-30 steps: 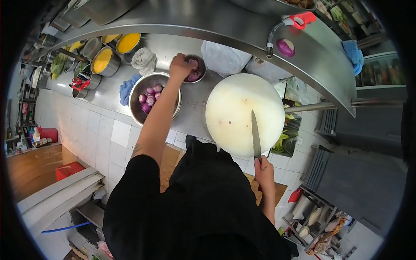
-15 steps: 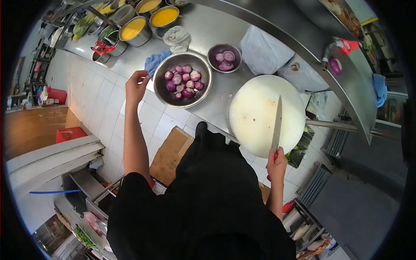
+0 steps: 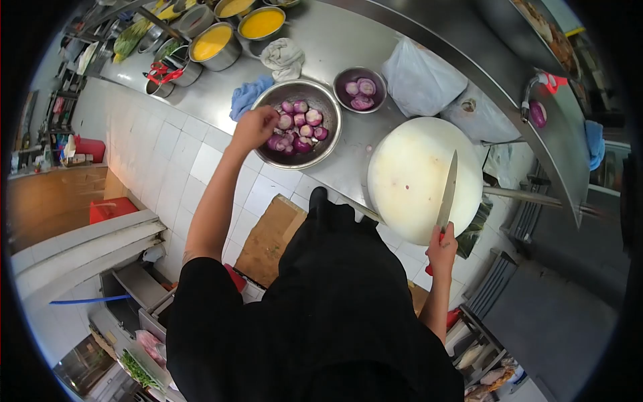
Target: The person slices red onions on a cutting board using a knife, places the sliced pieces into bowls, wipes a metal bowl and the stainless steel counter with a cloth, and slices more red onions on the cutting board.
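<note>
My left hand is at the left rim of the large steel bowl, its fingers bent over the inside beside several purple onions. Whether the fingertips touch an onion cannot be made out. A smaller steel bowl behind it holds a few onion pieces. My right hand is wrapped round the red handle of a knife, whose blade lies over the round white cutting board.
White plastic bags stand behind the board. A blue cloth and a pale cloth lie near the large bowl. Pots with yellow contents are at the back left. A steel shelf edge hangs over the right side.
My left hand went from the small bowl out to the left of the large bowl, then came back over its left rim. My right hand still holds the knife over the board. The view has shifted.
</note>
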`<state>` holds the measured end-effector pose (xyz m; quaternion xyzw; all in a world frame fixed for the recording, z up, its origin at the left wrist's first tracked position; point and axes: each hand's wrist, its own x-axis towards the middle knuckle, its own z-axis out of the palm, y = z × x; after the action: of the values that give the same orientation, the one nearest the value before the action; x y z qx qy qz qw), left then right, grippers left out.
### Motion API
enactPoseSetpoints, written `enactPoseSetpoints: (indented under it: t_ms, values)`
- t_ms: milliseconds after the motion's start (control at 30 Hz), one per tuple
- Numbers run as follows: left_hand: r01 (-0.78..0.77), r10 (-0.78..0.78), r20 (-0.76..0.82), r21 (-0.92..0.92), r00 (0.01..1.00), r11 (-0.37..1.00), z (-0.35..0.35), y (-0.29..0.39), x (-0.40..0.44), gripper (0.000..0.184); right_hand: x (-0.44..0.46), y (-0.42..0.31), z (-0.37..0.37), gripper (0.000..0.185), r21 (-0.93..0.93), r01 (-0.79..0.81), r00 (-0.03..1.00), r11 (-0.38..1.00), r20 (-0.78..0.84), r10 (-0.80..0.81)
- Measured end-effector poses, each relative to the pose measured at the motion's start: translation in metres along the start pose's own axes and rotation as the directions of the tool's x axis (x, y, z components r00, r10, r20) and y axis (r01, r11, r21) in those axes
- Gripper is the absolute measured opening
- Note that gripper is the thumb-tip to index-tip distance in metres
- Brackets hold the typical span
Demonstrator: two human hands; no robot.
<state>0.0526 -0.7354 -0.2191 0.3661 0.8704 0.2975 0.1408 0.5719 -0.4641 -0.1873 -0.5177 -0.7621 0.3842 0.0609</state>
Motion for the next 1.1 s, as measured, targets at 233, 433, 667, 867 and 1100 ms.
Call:
enactPoseSetpoints:
  t_ms: [233, 433, 667, 867, 1100]
  values:
    - [-0.002, -0.102, 0.154, 0.559, 0.983, 0.829, 0.046, 0.032, 0.027, 0.051, -0.002, -0.009, 0.0, 0.023, 0.043, -0.062, 0.998, 0.997, -0.006, 0.062]
    - [-0.133, -0.081, 0.26, 0.708, 0.962, 0.693, 0.051, 0.028, 0.052, 0.055, 0.006, 0.017, 0.004, 0.024, -0.032, 0.078, 0.997, 0.996, -0.011, -0.079]
    - [0.371, -0.226, 0.332, -0.483, 0.916, 0.793, 0.004, -0.001, 0.033, 0.05, 0.007, 0.01, 0.001, 0.024, -0.009, 0.001, 1.0, 1.0, -0.003, -0.002]
    - [0.34, 0.159, 0.342, -0.94, 0.926, 0.04, 0.082, 0.101, -0.056, 0.047, -0.009, -0.012, -0.003, 0.02, -0.128, 0.224, 0.974, 0.966, -0.008, -0.227]
    - [0.009, 0.147, 0.077, -0.91, 0.986, 0.414, 0.165, 0.187, -0.083, 0.037, -0.034, -0.044, 0.005, 0.019, -0.167, 0.334, 0.923, 0.928, 0.255, -0.287]
